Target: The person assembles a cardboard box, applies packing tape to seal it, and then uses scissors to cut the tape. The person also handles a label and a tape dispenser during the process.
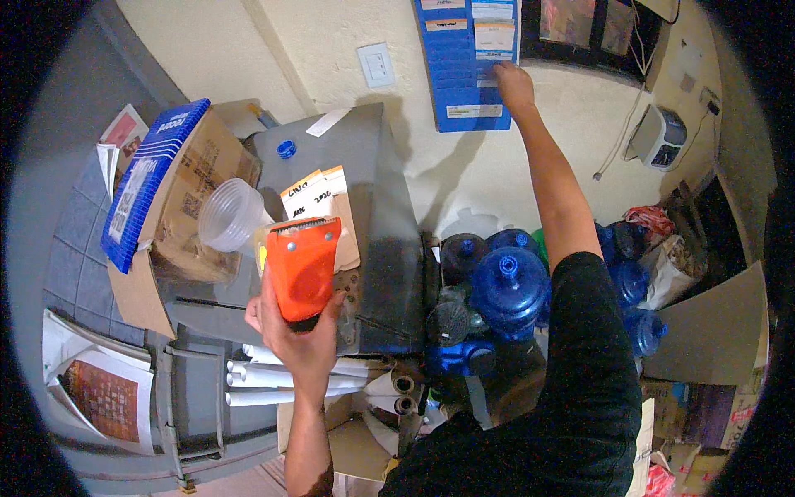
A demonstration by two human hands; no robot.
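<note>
My left hand grips an orange handheld tool with a serrated metal edge, which looks like a packing-tape dispenser. Behind it, several paper cards with orange top strips and handwriting lie on a grey cabinet. Up at the wall, my right hand is raised to a blue card rack, its fingertips at a white card in the right column. Whether the fingers pinch that card cannot be told. More cards sit in slots above the hand.
Beside the left hand are a clear plastic container and a cardboard box with a blue package. A blue cap lies on the cabinet. Below stand paper rolls and blue water jugs. A wall clock hangs right.
</note>
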